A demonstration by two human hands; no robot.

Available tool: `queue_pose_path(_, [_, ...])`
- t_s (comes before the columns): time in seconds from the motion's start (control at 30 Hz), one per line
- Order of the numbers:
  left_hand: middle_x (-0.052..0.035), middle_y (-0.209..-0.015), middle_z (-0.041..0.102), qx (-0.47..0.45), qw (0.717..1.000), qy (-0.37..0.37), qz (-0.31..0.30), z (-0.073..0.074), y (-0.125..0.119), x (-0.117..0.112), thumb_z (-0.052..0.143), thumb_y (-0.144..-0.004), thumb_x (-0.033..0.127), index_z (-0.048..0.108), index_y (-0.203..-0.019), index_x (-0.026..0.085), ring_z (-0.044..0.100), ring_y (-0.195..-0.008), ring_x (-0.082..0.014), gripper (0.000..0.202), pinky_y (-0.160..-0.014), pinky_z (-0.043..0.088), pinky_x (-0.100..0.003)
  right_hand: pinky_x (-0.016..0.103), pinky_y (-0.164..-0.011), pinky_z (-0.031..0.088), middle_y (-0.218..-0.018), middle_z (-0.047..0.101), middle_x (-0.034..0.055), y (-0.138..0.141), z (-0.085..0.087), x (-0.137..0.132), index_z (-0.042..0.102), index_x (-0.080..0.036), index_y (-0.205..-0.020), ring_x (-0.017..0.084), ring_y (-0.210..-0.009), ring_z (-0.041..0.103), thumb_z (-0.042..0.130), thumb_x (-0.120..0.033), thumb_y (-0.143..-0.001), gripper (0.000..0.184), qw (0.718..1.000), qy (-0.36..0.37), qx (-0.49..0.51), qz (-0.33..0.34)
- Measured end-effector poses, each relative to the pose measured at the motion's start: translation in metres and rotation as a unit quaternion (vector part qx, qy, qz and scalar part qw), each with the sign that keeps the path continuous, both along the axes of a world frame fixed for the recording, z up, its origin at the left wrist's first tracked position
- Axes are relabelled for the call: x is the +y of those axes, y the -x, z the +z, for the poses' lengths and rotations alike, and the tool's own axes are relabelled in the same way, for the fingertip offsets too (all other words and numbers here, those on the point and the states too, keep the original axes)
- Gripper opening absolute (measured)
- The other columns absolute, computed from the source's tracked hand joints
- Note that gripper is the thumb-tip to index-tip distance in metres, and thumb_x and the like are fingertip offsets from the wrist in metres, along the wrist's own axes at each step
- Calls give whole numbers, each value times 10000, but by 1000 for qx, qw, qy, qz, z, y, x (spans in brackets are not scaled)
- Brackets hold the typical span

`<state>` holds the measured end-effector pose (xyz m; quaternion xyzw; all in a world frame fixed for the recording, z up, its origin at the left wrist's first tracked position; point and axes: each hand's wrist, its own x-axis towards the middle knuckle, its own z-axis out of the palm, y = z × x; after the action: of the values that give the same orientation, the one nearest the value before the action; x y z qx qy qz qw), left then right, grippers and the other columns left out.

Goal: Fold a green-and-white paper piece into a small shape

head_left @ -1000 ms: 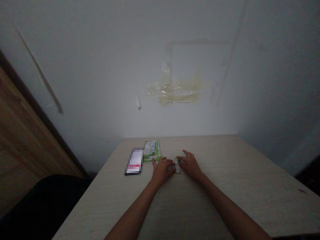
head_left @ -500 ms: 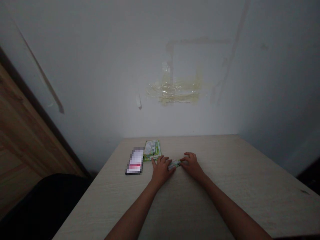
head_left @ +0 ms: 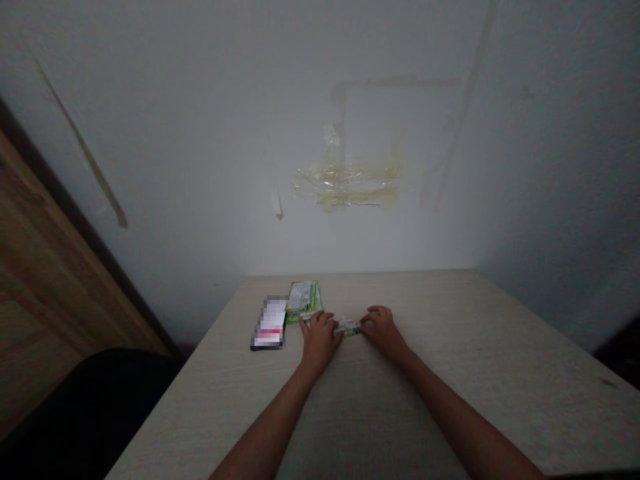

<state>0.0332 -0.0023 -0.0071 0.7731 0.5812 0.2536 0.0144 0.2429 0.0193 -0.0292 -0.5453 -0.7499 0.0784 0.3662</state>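
Note:
Both my hands rest on a pale wooden table (head_left: 450, 373) near its far side. Between them lies a small green and white packet (head_left: 347, 327), turned sideways. My left hand (head_left: 318, 337) pinches its left end with curled fingers. My right hand (head_left: 381, 329) pinches its right end, fingers curled too. A stack of similar green and white packets (head_left: 303, 299) lies just beyond my left hand.
A phone with a lit screen (head_left: 271, 323) lies left of the stack. The table butts against a white wall with old tape marks (head_left: 350, 183). A wooden panel (head_left: 45, 267) stands at the left, and something dark (head_left: 85, 407) sits low at the left.
The small packet has been turned from lengthwise to sideways between my hands. My fingers have closed onto its two ends.

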Motion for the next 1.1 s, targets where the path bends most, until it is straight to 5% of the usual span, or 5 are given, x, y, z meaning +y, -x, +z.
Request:
queue_pose_path(0.17, [-19,-1240,635,-14,1000,-5,-3,0,0,0,633,-829,342,694,-943,280,412,-1290,-288,144,-1098,-44,-705,456,-1025,359,-1251,578,116,1,4,-2,708,-247,-1085,278,-1210,446,654,-271,-812,279,999,10,-44,28])
queue_pose_path(1.1, [-68,-1455,470,-68,993,81,57,3,-6,0,632,-778,305,670,-964,238,234,-1415,-328,201,-1091,-3,-707,446,-1025,355,-1227,604,88,0,4,1,694,-221,-986,253,-1218,462,675,-186,-762,228,997,27,-42,53])
